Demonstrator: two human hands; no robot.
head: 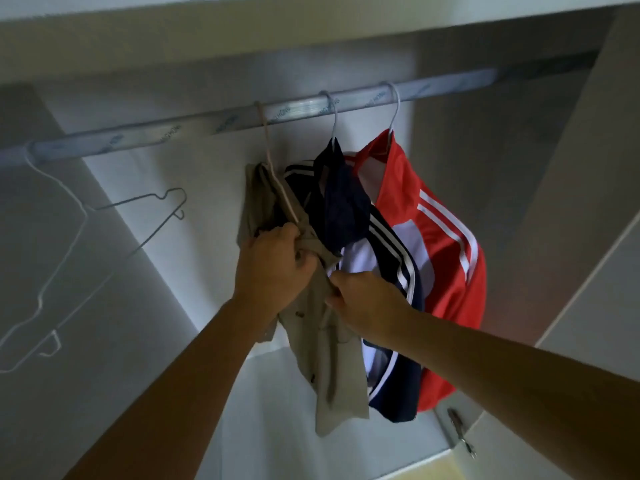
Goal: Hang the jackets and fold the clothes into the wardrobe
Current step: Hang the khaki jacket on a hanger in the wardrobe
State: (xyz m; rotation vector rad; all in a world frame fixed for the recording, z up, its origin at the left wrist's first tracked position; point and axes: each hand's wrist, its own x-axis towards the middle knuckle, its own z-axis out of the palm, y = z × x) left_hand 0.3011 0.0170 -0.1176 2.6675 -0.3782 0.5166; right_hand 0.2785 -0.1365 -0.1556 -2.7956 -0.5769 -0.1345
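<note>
You are reaching up with both arms into the wardrobe, and nearest to you your left hand (273, 268) is bunching the upper part of the beige jacket (329, 358), its grip pressed together around a fistful of cloth just below the hanger's shoulder. Your right hand (363, 303) is working beside it, fingers pinching the jacket's front edge. The beige jacket is hanging from the pale hanger (273, 168), whose hook is sitting over the rail (207, 124), and it is draping loosely between your hands and down past them. Judging by its folds, the cloth is behaving as soft, light and limp, so it will probably slide off a thin hanger arm if you are tugging low; taking hold near the collar and shoulder seams looks safer. Just behind it the navy jacket (398, 271) with white stripes is hanging on its own hanger, touching the beige one, and beyond that the red jacket (446, 258) with three white stripes is hanging furthest right. Off to the left an empty wire hanger (69, 258) is dangling well apart from the clothes. The rail is carrying repeated printed lettering on its wrapping, but it is too blurred to read.
</note>
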